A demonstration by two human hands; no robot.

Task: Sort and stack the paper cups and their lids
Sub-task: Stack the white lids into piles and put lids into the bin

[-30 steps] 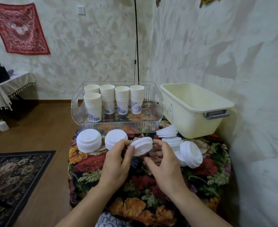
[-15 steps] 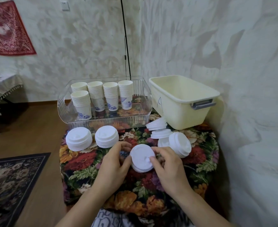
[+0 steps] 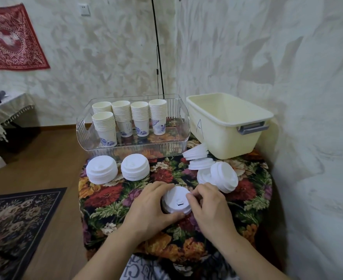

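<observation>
Head view: lid stack (image 3: 176,202) now lowered from hand-held to the table (image 3: 110,201).
I note left hand (image 3: 149,208) and right hand (image 3: 209,207) fingers (image 3: 192,200) clasping it; loose lids (image 3: 213,170) just beyond need gathering.

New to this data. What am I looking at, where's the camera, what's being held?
No robot: a person's two bare hands, filmed by one wide-angle camera on their head, looking forward and down. The left hand and right hand together grip a white lid over a flowered table. Two neat lid stacks sit on the left, loose lids on the right. Behind, a clear tray holds five cup stacks, beside a cream bin.
</observation>
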